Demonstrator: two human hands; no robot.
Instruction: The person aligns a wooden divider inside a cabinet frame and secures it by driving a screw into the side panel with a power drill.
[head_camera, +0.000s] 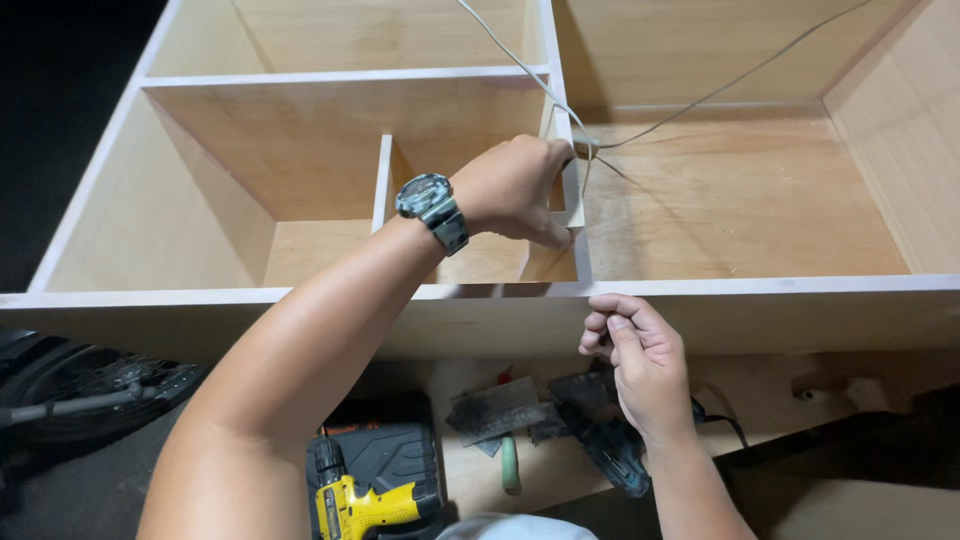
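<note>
Your left hand (515, 190) is closed over the top of the vertical divider (570, 170) in the plywood cabinet (740, 200), right where the thin grey cable (690, 105) crosses it; cable looks light and limp, likely best pinched near the divider edge; your right hand (640, 365) hovers below the front rail, fingers curled together, whether holding something small I cannot tell; cable ends run out of frame; the yellow drill (365, 500) lies below.

There are two hands: the left hand (515, 190) and the right hand (640, 365). One watch (432, 208) sits on the left wrist. There is one big wooden cabinet (300, 150), one yellow drill (365, 505) and two thin cords (700, 100).
</note>
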